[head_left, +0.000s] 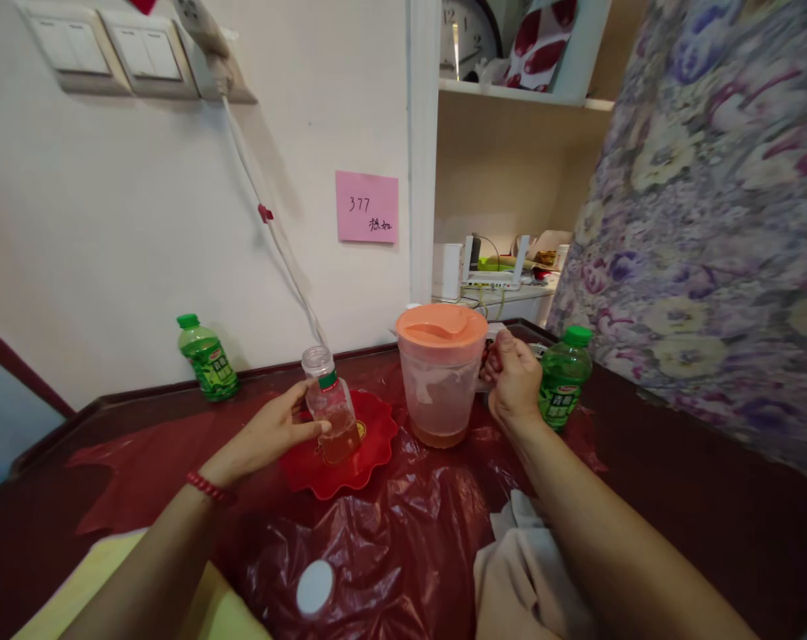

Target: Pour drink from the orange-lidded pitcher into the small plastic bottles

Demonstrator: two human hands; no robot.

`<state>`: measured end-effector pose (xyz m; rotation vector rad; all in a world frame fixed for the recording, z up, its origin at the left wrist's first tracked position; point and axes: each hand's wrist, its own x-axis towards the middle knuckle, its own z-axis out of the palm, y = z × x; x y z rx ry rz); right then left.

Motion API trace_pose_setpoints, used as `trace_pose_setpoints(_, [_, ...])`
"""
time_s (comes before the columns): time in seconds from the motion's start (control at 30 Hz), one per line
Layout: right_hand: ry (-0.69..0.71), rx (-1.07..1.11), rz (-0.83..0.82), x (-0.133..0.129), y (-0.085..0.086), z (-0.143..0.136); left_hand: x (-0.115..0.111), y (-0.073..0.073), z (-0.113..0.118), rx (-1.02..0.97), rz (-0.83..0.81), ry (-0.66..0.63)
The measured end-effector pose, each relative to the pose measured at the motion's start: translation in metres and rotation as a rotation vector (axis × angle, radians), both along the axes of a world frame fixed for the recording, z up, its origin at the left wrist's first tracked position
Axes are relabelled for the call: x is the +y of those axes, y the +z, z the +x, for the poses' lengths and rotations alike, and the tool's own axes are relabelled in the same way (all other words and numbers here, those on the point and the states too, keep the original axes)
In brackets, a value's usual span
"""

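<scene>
Part-filled and uncapped, the jar (335, 413) is grasped between the left hand's fingers (308, 431); little is left in the jug (440, 396), clasped by the right hand (512, 378); the cap (315, 587) is seen nearer than both.

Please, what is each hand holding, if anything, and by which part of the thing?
The left hand holds the jar by its body, below the neck; the right hand holds the pitcher by its handle.

Dim light leaves glare on the red plastic sheet (403, 533), and edges look stretched.
</scene>
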<state>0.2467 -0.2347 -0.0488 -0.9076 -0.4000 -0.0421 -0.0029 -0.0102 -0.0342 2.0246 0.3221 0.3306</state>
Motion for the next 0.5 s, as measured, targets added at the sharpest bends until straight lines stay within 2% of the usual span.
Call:
trace_pose_setpoints(0.27, [-0.052, -0.012, -0.115, 0.005, -0.027, 0.007, -0.002, 0.001, 0.001, 0.011, -0.009, 0.001])
trace_pose_setpoints(0.5, [-0.114, -0.067, -0.32, -0.012, -0.032, 0.017, 0.003, -0.006, 0.001, -0.01, 0.049, -0.006])
